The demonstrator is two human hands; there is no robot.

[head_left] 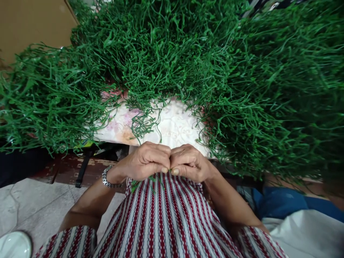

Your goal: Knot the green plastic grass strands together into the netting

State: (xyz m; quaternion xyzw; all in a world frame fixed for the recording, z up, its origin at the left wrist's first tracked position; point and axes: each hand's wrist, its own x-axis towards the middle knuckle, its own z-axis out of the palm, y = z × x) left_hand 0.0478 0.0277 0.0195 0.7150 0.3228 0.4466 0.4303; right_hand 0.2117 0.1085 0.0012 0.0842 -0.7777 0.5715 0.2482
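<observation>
My left hand (pixel 147 161) and my right hand (pixel 190 162) meet in front of my striped top, at the near edge of the table. Both are closed, thumbs and fingers pinched together, knuckles touching. A bit of thin green plastic-looking stem (pixel 170 171) shows between the two thumb tips; most of it is hidden by the fingers. Green leafy ends (pixel 134 185) stick out beneath my left hand, seemingly part of what it holds. Just beyond the hands, a small tangle of green stems (pixel 145 123) lies on the pale flowered tablecloth (pixel 174 127).
Large heaps of similar green stems (pixel 172 53) cover the far side, the left and the right of the table. A brown board (pixel 34 28) stands at the back left. Blue cloth (pixel 282 202) lies at the right, and a white round object (pixel 15 245) is at the lower left.
</observation>
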